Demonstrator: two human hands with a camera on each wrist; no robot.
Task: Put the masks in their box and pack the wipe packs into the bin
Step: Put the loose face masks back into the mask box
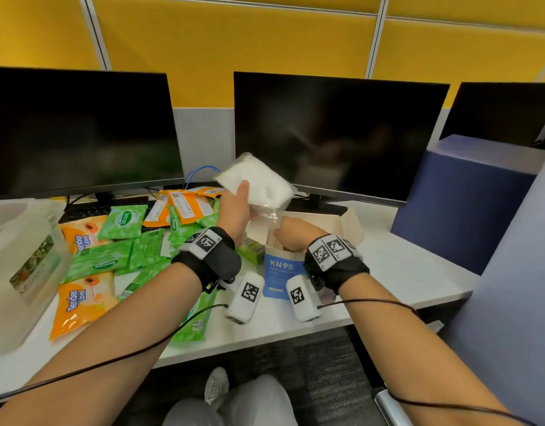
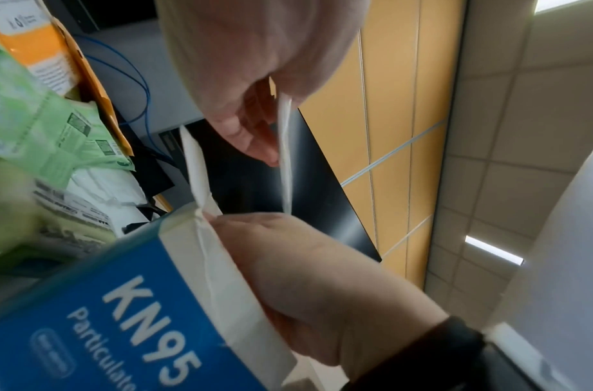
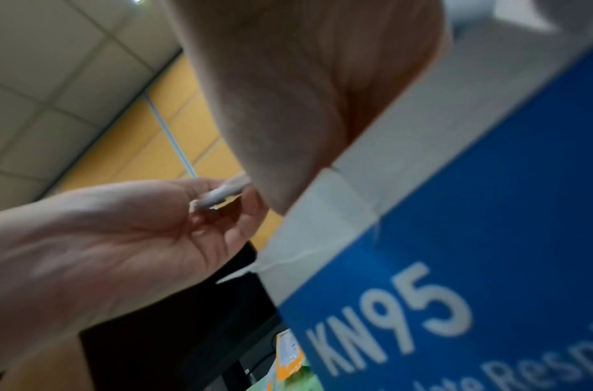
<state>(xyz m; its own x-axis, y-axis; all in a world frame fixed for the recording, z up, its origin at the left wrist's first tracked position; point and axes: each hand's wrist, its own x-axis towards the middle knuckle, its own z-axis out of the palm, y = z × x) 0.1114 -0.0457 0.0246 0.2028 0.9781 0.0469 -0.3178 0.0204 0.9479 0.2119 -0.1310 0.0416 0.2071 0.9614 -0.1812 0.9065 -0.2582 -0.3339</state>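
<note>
The left hand (image 1: 234, 207) pinched a wrapped pack of masks (image 1: 258, 179) above the open KN95 box (image 1: 280, 269) that the right hand (image 1: 291, 233) gripped at its rim — not yet inside — while the wipe packs (image 1: 111, 256) at nine o'clock lay unpacked beside the bin (image 1: 22, 256).

I'm in an office cubicle: dark monitors (image 1: 335, 133) stand just beyond my hands on a white desk (image 1: 403, 265), yellow partition panels (image 1: 234, 47) rise behind them, and ceiling tiles (image 2: 522, 132) hang overhead.
</note>
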